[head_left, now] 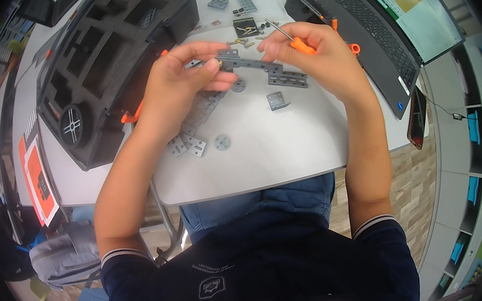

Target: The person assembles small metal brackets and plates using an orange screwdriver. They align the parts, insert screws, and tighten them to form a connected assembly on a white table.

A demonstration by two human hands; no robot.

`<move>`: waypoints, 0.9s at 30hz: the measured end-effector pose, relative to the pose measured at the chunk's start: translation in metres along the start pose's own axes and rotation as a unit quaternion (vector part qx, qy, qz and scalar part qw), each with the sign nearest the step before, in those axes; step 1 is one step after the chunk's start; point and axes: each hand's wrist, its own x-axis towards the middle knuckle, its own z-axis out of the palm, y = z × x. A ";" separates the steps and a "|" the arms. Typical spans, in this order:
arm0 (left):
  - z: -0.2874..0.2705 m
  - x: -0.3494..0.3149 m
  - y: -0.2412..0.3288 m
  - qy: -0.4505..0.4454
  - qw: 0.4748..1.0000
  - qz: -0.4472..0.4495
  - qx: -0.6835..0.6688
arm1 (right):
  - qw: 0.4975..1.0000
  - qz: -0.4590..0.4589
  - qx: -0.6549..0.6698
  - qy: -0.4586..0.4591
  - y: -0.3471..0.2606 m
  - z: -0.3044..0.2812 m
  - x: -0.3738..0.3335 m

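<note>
Left of the open black laptop [381, 56], the left grip [177, 78] pinches a long grey perforated metal beam [250, 63], seemingly best kept steady while the right grip [328, 56] cradles an orange-handled steel screwdriver [303, 46].

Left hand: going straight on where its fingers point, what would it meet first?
Past the dark metal beam that the left hand holds, most likely the right hand, to its right; depth between the hands is unclear.

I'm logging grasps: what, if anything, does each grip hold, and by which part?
Left grip: a perforated bar, near its left end. Right grip: an orange-handled screwdriver, by the handle; contact with the bar is unclear.
</note>
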 end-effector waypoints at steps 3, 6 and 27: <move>-0.002 0.000 0.004 -0.023 0.999 -0.036 -0.027 | 0.999 0.007 -0.018 0.036 0.001 -0.004 0.002; -0.002 -0.002 0.006 -0.043 0.996 -0.064 -0.046 | 0.997 0.009 -0.051 0.063 0.004 -0.009 0.005; -0.005 0.004 -0.004 -0.045 0.998 0.025 -0.035 | 0.956 0.007 -0.289 0.053 0.024 0.010 0.008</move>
